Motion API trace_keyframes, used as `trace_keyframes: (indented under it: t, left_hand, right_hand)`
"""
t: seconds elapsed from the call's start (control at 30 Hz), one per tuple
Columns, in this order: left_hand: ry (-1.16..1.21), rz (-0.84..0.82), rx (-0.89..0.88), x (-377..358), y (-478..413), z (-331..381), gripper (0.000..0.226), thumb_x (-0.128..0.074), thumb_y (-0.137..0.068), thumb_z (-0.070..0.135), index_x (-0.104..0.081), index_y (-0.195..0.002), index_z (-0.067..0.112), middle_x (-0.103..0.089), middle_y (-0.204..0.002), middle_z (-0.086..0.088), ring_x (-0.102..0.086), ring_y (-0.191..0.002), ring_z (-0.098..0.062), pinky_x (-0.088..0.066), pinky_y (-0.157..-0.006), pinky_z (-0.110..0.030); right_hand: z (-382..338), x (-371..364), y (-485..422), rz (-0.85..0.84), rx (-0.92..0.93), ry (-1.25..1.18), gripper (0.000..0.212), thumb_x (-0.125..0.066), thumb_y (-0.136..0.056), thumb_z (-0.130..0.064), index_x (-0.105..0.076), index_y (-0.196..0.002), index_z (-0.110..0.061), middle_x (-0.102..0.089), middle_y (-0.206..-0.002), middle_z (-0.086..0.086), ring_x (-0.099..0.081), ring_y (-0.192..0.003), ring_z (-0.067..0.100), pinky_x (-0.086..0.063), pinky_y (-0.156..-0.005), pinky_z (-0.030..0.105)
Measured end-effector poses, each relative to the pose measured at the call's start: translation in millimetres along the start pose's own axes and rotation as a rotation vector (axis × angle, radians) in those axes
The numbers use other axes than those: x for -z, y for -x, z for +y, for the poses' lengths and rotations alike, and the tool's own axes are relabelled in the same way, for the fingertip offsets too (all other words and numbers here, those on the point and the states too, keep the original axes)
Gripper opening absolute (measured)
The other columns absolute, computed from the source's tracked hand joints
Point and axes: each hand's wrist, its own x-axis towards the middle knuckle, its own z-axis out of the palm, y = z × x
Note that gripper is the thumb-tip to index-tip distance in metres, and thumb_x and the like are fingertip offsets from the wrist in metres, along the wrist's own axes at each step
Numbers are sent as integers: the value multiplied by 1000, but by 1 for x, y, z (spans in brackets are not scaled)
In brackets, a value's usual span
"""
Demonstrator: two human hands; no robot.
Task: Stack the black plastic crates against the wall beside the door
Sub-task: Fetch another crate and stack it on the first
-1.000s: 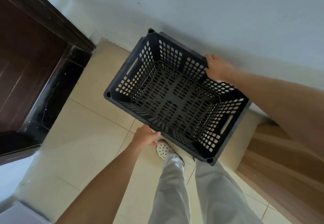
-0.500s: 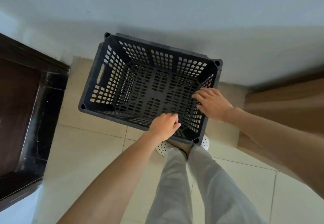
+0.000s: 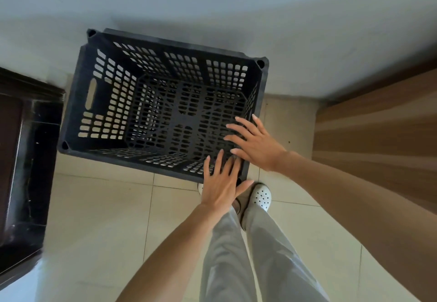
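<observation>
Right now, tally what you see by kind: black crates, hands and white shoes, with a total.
Black crate: 1 seen; any beneath it cannot be told
Hands: 2, left hand and right hand, both with fingers straight
White shoes: 2, one plain, one mostly hidden by the left hand
Total: 5

left hand (image 3: 220, 189) and right hand (image 3: 259, 144) hide the crate's (image 3: 179, 44) near right corner.
</observation>
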Motion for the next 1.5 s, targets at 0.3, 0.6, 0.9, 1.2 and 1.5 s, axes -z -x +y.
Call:
trace_keyframes:
  t: [0.3,0.6,0.9,1.2,1.5]
  left_hand:
    - [239,-158,1,20,-10,-8,80,-20,-92,66,-13,-155,17,-16,-162,-4,-6,-151,-26,-16,-120,-52]
    - [135,197,-227,101,-148,-64,72,-47,-99,25,-3,-156,19,-3,-164,-4,-2,-151,-22,-18,-122,-45]
    - [-101,131,-250,119,-243,-96,80,-48,-97,41,2,-156,21,-8,-163,-5,-1,-151,-28,-1,-121,-50]
    - [-82,70,-287,114,-247,-103,103,-63,-84,29,14,-153,26,5,-164,-4,9,-150,-29,11,-116,-49]
    - [59,51,-385,152,-230,-149,76,-49,-96,15,-3,-156,15,-5,-164,-4,0,-151,-21,-5,-123,-39]
  right_hand:
    - [6,20,4,100,-96,-221,57,-29,-102,-45,-20,-153,-21,-3,-162,3,9,-149,19,1,-121,38]
    - [52,50,-48,298,-653,-356,71,-37,-100,-27,5,-153,-5,7,-162,10,7,-149,21,-6,-122,37]
    - [69,51,-106,245,-586,-156,72,-37,-98,-24,7,-153,-5,9,-161,12,10,-149,26,5,-121,37]
    - [67,46,-111,176,-627,-17,84,-44,-94,-33,10,-152,-6,8,-161,12,8,-149,27,-1,-121,41]
    - [70,82,-115,107,-457,-102,81,-45,-95,-18,11,-153,-14,5,-162,4,7,-149,23,1,-119,38]
